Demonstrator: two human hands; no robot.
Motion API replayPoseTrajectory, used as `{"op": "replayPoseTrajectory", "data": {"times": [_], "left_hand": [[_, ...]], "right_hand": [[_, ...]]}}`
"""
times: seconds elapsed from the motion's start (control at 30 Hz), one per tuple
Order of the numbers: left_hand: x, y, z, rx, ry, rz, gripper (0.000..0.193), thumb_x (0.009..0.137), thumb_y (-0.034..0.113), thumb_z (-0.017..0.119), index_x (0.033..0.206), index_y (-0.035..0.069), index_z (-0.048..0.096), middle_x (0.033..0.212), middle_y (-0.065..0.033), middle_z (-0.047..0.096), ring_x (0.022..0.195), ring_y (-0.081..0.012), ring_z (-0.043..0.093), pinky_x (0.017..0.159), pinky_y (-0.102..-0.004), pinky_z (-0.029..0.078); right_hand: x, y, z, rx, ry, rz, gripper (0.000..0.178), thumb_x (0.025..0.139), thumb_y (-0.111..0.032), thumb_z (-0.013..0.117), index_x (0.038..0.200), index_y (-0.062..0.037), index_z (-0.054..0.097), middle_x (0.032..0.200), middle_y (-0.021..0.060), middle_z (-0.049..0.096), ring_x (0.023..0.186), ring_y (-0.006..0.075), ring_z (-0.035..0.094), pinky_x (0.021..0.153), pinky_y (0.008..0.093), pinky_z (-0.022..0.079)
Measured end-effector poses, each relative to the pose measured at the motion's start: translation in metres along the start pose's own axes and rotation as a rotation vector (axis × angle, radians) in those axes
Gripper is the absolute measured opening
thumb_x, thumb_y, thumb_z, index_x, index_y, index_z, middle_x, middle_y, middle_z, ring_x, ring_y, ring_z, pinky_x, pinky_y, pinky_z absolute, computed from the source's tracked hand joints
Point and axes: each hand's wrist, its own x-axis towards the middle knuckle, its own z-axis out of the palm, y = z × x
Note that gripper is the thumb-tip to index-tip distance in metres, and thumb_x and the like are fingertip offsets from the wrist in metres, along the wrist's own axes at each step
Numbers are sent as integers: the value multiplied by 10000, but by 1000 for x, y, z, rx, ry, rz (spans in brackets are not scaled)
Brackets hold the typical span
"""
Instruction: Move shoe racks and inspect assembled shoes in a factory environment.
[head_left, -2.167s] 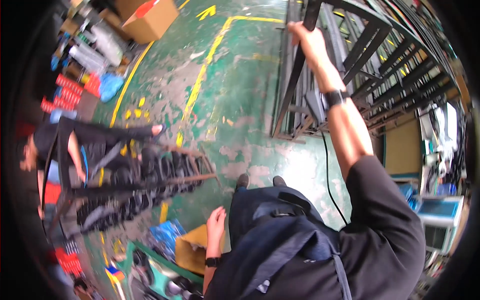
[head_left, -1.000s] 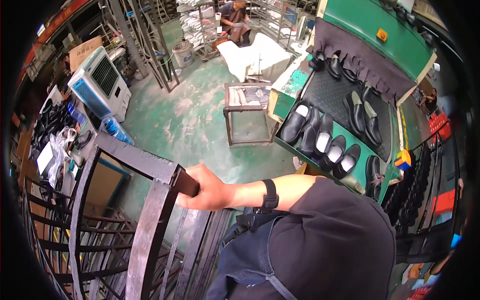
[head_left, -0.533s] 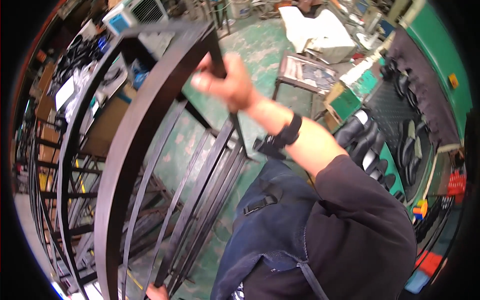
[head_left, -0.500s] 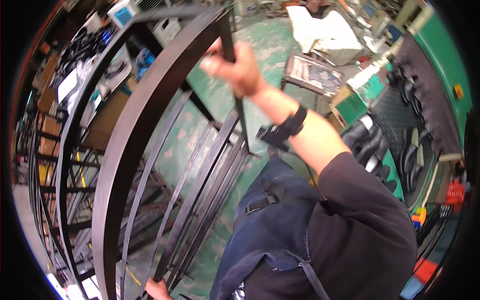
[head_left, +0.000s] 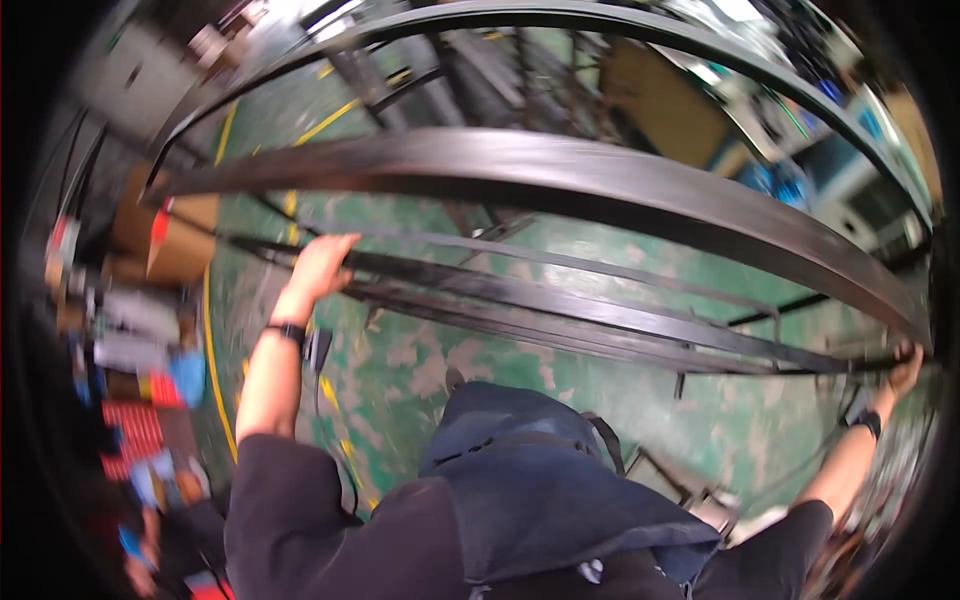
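Observation:
A large dark metal frame [head_left: 500, 165] of flat and square bars stretches across the view in front of me, its long top bars curved by the lens. My left hand [head_left: 322, 266] is wrapped round a lower long bar [head_left: 470, 283] near the frame's left part. Out at the far right, my right hand [head_left: 904, 372] is closed on the corner where the bars meet; its fingers are partly hidden by the metal. Several thinner parallel bars run between the two hands, just above the floor from this view. Both wrists carry a black strap with a small device.
Below lies a worn green floor [head_left: 400, 370] with yellow lines. Cardboard boxes [head_left: 190, 235] and stacked goods stand at the left. Metal racks and a brown board [head_left: 665, 105] are beyond the frame. A low metal stand [head_left: 680, 480] is near my right side.
I have turned, and the frame has swung from steeply slanted to lying across the view. My right hand is now at the far right, my left hand at the left; both keep hold of the frame.

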Motion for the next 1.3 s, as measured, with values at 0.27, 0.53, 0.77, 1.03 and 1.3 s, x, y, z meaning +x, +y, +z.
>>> {"op": "replayPoseTrajectory", "data": {"times": [0.27,0.53,0.77,1.03,1.3], "left_hand": [[-96,2,19,-65,-132,-212,413,680,252,765,1079,147,739,1037,-155,717,1035,-325,671,896,-454,530],[-72,-11,35,-4,-31,-140,262,612,269,770,828,121,749,796,-141,719,814,-352,705,745,-459,563],[-115,10,42,27,4,-229,226,615,262,765,794,128,738,751,-139,709,778,-377,693,737,-486,545],[-208,118,74,66,-51,-69,325,704,327,729,921,85,731,800,-177,710,794,-411,679,750,-502,537],[-59,169,-34,145,-293,-7,305,822,359,706,900,67,753,770,-201,715,724,-391,708,688,-473,563]], "right_hand": [[-64,72,69,-346,345,-199,650,845,-396,762,1273,76,627,1282,193,663,1080,323,665,965,454,537],[-377,89,319,623,12,833,440,955,-374,625,1150,19,605,955,90,639,929,225,621,943,428,488],[-361,79,365,688,211,1040,189,938,-182,626,803,-91,530,575,-57,316,491,99,347,560,279,377],[-323,64,265,467,499,737,211,967,-245,578,1100,-81,575,943,90,568,894,227,581,871,410,527],[-293,7,227,924,329,701,167,921,-212,630,840,-111,524,644,-49,464,542,111,441,637,368,446]]}}
